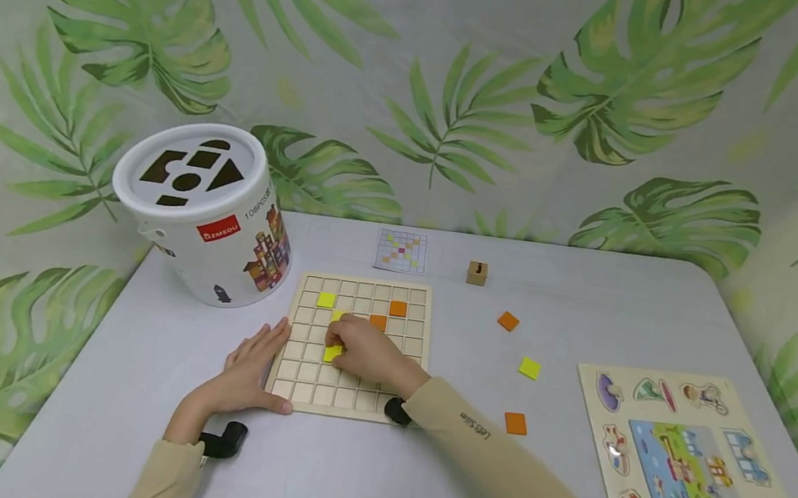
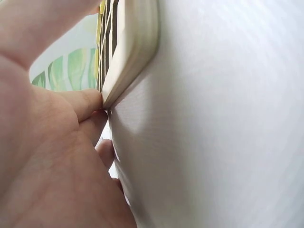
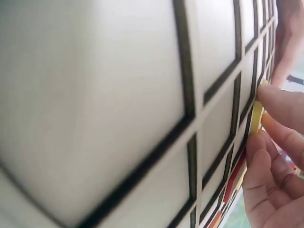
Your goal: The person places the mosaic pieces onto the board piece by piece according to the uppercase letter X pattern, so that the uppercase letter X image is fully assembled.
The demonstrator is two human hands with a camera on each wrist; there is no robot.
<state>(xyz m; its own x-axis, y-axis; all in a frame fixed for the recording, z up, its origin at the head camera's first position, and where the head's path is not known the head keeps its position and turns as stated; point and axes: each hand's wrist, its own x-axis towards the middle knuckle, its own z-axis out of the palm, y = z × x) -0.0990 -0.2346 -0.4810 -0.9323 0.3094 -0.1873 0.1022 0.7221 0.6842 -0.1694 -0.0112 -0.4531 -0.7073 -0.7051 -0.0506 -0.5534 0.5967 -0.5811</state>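
A wooden grid board (image 1: 300, 392) lies flat on the table. My right hand (image 1: 370, 353) is over its middle, and thumb and fingers pinch a yellow square tile (image 3: 257, 116) at a cell left of centre. Farther up the grid are a yellow tile (image 1: 327, 299), another partly covered by the hand, and two orange tiles (image 1: 398, 309). A red tile (image 3: 234, 175) shows beyond the fingers in the right wrist view. My left hand (image 1: 246, 372) rests along the board's left edge, fingers extended and thumb at the near corner.
Behind the board lies a pattern card (image 1: 402, 251), with a small wooden cube (image 1: 476, 273) to its right. Loose orange tiles (image 1: 516, 423) and a yellow square (image 1: 530, 368) lie right of the board. A white bucket (image 1: 216, 259) stands back left; a picture puzzle (image 1: 606, 402) lies front right.
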